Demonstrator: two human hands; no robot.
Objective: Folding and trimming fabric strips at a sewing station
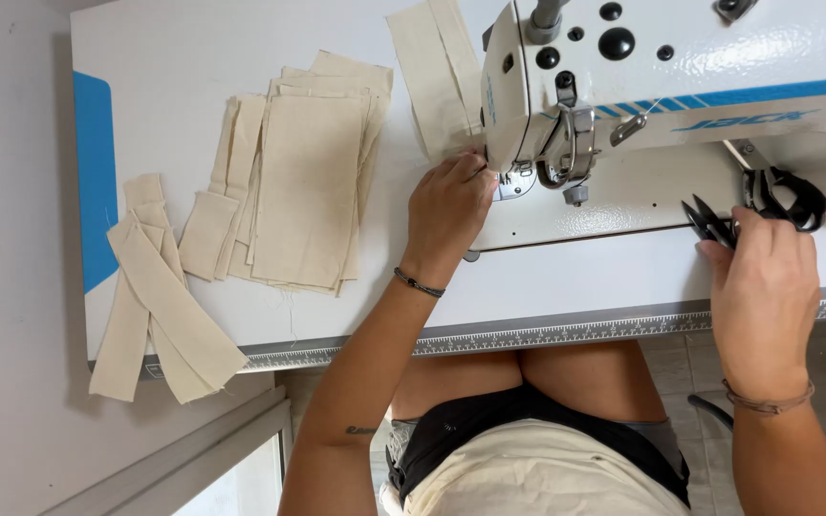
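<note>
Right hand (pixel 762 287) has a closed grip on small black thread snips (pixel 709 223), blades pointing up-left over the white table (pixel 566 287), just beside black scissors (pixel 784 196) lying at the sewing machine (pixel 662 86) base. Left hand (pixel 448 212) reaches in at the needle area, fingertips curled by the presser foot (pixel 511 183); whether they pinch cloth or thread cannot be told. Judgement: cut close, with the blades clear of the left fingers and the needle. Further out, a folded cream cloth piece (pixel 437 67) lies behind the machine head, a stack of cream panels (pixel 303 186) left of the hand, and long strips (pixel 160 306) overhanging the table edge.
</note>
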